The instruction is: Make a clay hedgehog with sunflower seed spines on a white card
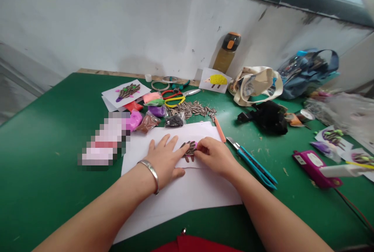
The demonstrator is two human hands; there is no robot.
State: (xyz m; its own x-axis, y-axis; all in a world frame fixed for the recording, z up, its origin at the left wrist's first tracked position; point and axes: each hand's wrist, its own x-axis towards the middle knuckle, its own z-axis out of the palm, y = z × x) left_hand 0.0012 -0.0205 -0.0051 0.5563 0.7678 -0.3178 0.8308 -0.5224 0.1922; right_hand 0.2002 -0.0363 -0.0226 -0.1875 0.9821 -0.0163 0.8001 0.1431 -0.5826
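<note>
White paper sheets (204,189) lie on the green table. On them is a small figure (189,149) of dark striped seeds over pink clay, with brown leg shapes below. My left hand (165,158), with a silver bracelet at the wrist, lies spread on the paper, its index fingertip at the figure's left part. At the figure's right end, my right hand (214,155) has thumb and index finger pinched by the pink clay; anything between them is hidden. Loose sunflower seeds (193,109) are heaped behind the paper.
Clay bags (149,122), scissors (175,99) and a seed picture (127,92) stand back left. A blue cutter (254,164) lies right of the paper. Farther right are a black bag (270,117) and a magenta device (315,168). A bottle (226,53) stands by the wall.
</note>
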